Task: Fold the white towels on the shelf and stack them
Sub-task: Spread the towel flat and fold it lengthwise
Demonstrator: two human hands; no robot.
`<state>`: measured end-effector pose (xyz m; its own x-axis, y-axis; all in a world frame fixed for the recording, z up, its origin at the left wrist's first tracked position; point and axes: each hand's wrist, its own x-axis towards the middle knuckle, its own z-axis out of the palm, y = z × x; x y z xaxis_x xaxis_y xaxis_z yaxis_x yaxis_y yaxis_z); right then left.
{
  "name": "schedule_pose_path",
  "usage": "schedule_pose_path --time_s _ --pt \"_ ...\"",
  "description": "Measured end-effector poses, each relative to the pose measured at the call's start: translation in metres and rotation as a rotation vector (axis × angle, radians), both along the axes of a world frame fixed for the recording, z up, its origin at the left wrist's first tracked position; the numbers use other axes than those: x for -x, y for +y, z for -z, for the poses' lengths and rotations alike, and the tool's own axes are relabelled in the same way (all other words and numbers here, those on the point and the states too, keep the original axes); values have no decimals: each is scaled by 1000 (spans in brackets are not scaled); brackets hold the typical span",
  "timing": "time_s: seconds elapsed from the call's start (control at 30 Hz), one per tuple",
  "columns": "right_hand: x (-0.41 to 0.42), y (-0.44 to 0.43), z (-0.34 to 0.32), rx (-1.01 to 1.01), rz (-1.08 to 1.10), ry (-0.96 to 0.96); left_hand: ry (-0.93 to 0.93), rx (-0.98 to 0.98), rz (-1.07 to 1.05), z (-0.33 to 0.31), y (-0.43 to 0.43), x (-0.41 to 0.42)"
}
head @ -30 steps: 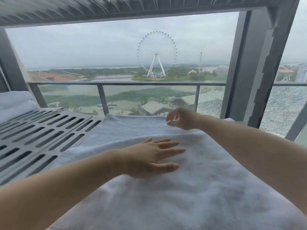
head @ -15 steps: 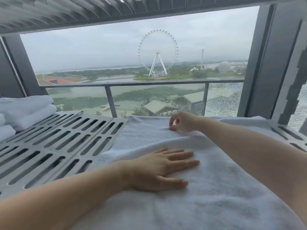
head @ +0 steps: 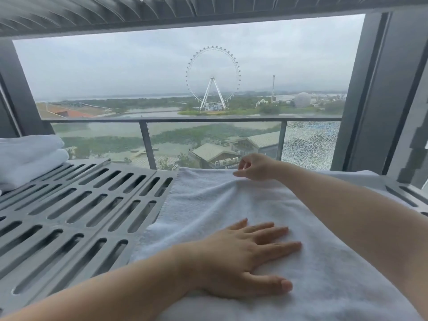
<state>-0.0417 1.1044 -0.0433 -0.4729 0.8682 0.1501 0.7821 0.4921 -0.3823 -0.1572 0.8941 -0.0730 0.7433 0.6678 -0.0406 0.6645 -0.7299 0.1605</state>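
A white towel lies spread over the right half of the grey slotted shelf. My left hand rests flat on the near part of the towel, palm down, fingers apart. My right hand reaches over my left to the towel's far edge, where its thumb and fingers pinch the cloth. A stack of folded white towels sits at the shelf's far left.
Behind the shelf is a large window with a railing and a dark frame post at right. Another slotted shelf hangs close overhead. The left half of the shelf shows bare slats.
The view has shifted, bringing the folded stack at left into sight. My right hand has settled on the towel's far edge and pinched it. My left hand stays flat on the towel.
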Motion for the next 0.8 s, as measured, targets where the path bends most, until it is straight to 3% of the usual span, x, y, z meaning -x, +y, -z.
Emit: schedule_pose_path --time_s 0.27,0.37,0.57,0.7,0.8 --pt "-21 12 17 -45 15 73 -16 -12 -81 0 3 3" --pt "-16 14 14 -89 31 2 6 -26 -164 1 6 5" --pt "-2 22 18 -192 43 3 39 -38 -134 5 5 5" --pt "-20 19 18 -197 -17 87 -77 28 -149 2 9 8" --pt "-37 8 25 -269 -89 197 -238 21 -288 -14 32 25"
